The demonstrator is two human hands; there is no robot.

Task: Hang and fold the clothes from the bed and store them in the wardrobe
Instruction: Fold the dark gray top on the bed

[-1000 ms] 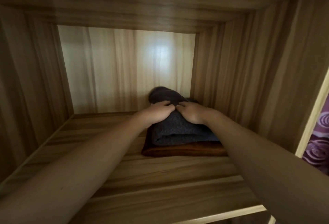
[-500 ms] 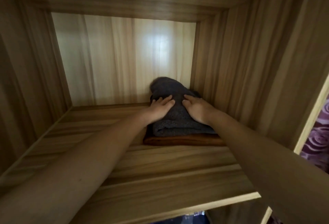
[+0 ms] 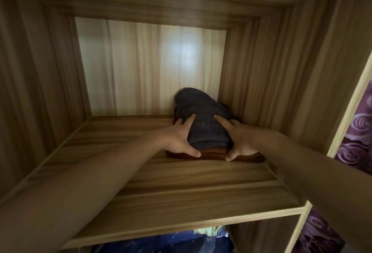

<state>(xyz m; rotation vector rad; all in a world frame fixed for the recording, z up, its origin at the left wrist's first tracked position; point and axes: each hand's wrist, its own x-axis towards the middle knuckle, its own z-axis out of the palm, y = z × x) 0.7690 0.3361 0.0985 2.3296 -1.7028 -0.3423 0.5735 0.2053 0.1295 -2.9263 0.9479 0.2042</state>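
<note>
- A single head-worn camera looks forward and slightly down into a wardrobe compartment (image 3: 40, 91).
- It sits close: the shelf (image 3: 181, 188) fills the lower frame, the back panel (image 3: 141, 67) faces it squarely.

Two hands pressed against a folded stack on a wardrobe shelf (image 3: 161, 182)
A grey folded garment (image 3: 203, 120) lies on top of a brown folded garment (image 3: 213, 153), set towards the back right corner of the wooden compartment, close to the pale back panel (image 3: 151, 67). The left hand (image 3: 179, 140) lies against the grey garment's left side and the right hand (image 3: 239, 140) against its right, fingers straight and spread, both thumbs reaching down onto the brown garment's front edge. Purple patterned fabric (image 3: 358, 132) shows past the wardrobe's right edge; dark blue cloth (image 3: 161, 242) is dimly visible under the shelf
</note>
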